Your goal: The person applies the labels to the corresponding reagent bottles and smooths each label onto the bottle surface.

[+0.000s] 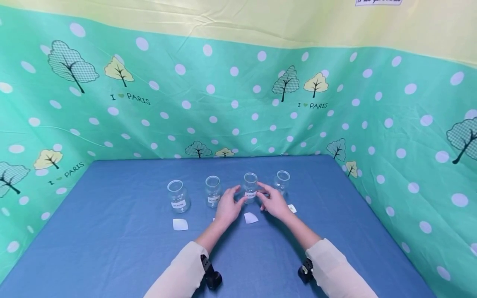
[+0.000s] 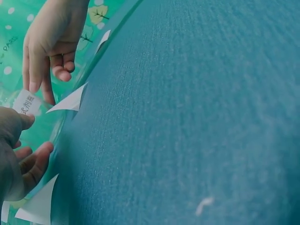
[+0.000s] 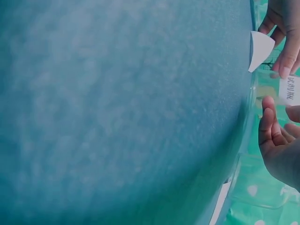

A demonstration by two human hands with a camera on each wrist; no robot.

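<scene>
Both hands frame a clear glass jar [image 1: 250, 182], third from the left, which stands upright with a white printed label [image 1: 250, 195] on its front. My left hand [image 1: 228, 205] is at the jar's left side, its thumb at the label's edge and its other fingers loosely bent. From the right, my right hand [image 1: 276, 203] reaches the jar with its thumb by the label's other edge and its fingers spread along the side. In the left wrist view, the label [image 2: 27, 103] lies between the two hands. A white paper piece [image 1: 251, 217] sits in front of the jar.
To the left stand two more labelled glass jars, one at the far left [image 1: 178, 196] and one beside my left hand [image 1: 213, 191]. Another jar [image 1: 282, 182] is behind my right hand. White paper pieces [image 1: 180, 224] lie before the jars on the blue tablecloth [image 1: 123, 231].
</scene>
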